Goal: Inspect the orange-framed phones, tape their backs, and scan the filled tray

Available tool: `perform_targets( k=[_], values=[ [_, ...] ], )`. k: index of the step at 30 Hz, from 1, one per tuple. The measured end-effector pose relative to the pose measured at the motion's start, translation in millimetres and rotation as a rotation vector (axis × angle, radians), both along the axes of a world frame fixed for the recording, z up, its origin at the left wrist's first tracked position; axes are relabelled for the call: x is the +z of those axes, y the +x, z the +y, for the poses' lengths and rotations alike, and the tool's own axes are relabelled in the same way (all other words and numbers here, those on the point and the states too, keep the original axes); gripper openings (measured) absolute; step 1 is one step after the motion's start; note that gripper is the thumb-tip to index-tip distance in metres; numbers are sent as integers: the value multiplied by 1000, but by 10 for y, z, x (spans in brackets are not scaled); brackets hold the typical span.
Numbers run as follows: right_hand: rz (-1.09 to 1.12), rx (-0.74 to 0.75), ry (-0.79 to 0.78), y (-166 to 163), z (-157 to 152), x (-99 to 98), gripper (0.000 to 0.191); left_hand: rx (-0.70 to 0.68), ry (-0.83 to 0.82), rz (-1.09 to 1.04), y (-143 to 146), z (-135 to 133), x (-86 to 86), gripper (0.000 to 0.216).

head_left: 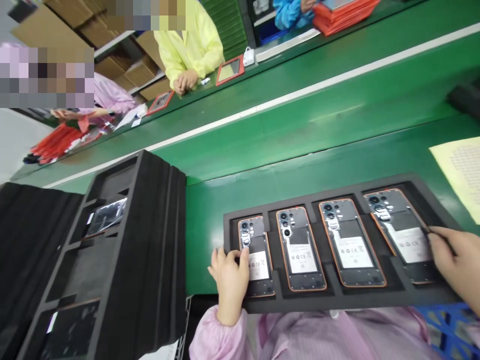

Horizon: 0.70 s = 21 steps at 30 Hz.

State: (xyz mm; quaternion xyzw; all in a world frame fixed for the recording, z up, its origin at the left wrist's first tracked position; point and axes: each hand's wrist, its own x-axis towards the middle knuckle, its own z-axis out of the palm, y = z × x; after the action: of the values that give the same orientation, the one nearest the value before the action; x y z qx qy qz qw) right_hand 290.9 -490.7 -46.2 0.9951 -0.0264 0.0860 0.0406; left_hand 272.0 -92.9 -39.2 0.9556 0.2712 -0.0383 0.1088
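Note:
A black foam tray (296,301) lies before me, with several orange-edged smartphones in its slots, their backs off and white labels showing. My left hand (230,280) is at the tray's left wall, fingers curled over it and thumb by the leftmost phone (258,265). My right hand (455,262) is closed over the right end of the tray, partly out of frame. Its fingertips meet the edge of the rightmost phone (407,240). Between these sit the second phone (302,252) and the third phone (352,245).
To the left rises a stack of black foam trays (146,250), the near one holding phones. A yellow printed sheet (459,172) is at the right. Beyond the green bench (300,145), co-workers sit by red-framed pieces (230,70) and a red stack (343,17). A blue crate (446,327) stands below.

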Motion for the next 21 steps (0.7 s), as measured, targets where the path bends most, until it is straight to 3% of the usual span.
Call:
perform_targets(
  k=[2,6,10,13,16,19,21],
  values=[
    [84,6,-3,67,178,170,39,-24,8,-140,16,8,-6,35],
    [344,-223,137,297,389,429,34,-63,-83,-308,-5,-94,104,30],
    [361,-343,412,429,285,465,32,97,-462,-169,-39,-185,348,32],
    [339,-331,697,378,164,474,26,298,-796,-243,-61,-202,523,43],
    [259,-309,824,264,134,516,36,475,-1100,-309,-48,-274,597,56],
    [176,-321,904,171,201,575,43,350,-1222,-264,22,-447,517,54],
    [138,-330,1021,132,283,616,41,169,-1114,-217,89,-582,405,42]
  ],
)
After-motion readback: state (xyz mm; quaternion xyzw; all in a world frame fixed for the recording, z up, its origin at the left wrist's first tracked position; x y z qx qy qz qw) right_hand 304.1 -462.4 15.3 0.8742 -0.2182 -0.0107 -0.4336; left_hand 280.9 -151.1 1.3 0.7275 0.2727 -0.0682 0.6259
